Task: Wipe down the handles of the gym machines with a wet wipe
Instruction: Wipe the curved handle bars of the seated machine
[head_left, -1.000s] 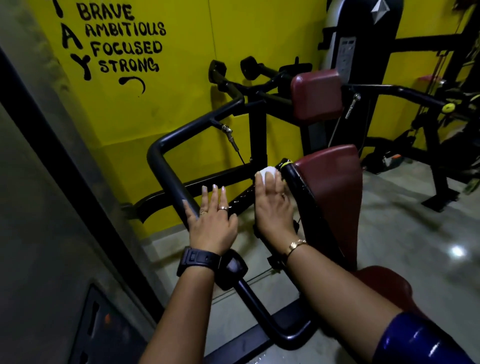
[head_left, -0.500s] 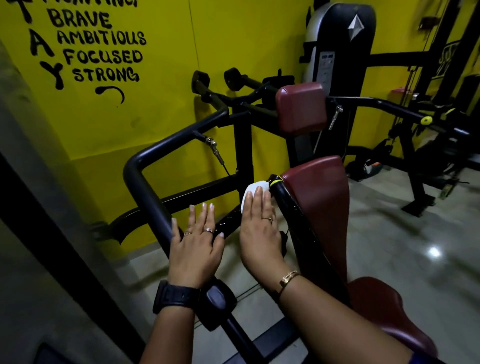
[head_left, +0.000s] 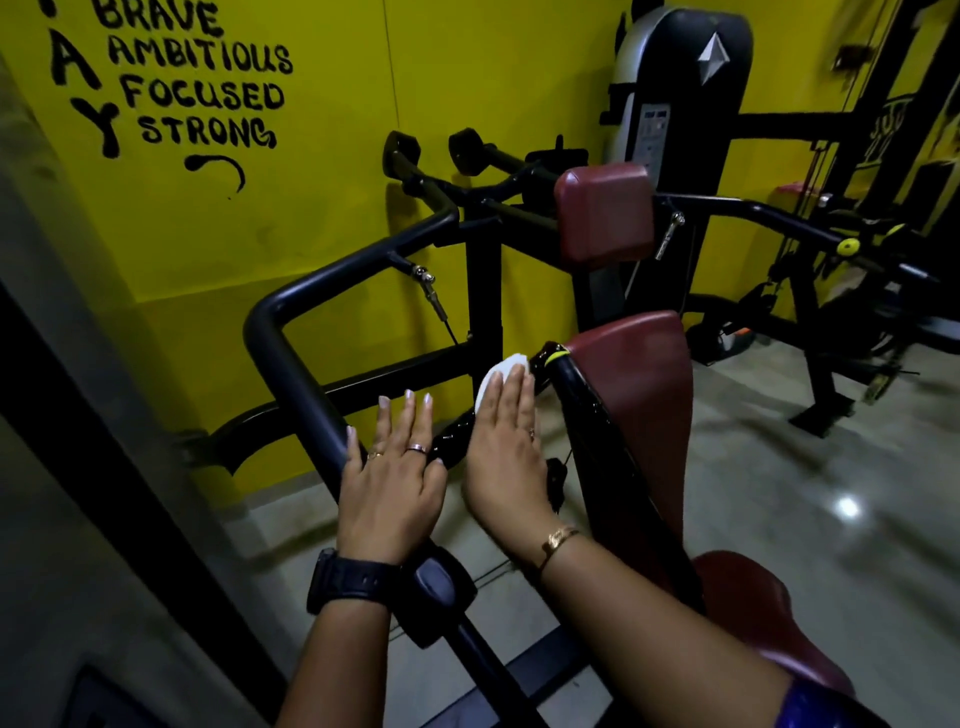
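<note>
- right hand (head_left: 506, 457) flat, fingers straight, pressing wipe (head_left: 501, 366) onto handle (head_left: 457, 441)
- handle's long axis runs up-right under it
- left hand (head_left: 392, 478) flat on bar (head_left: 291, 358), grasping nothing

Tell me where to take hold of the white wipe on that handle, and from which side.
Probably its upper edge, the only part showing. The wipe pokes out past the fingertips of the right hand, which lies flat over the rest, pressing it onto the ribbed handle. Come from above, on the yellow-wall side, where nothing covers it.
</note>
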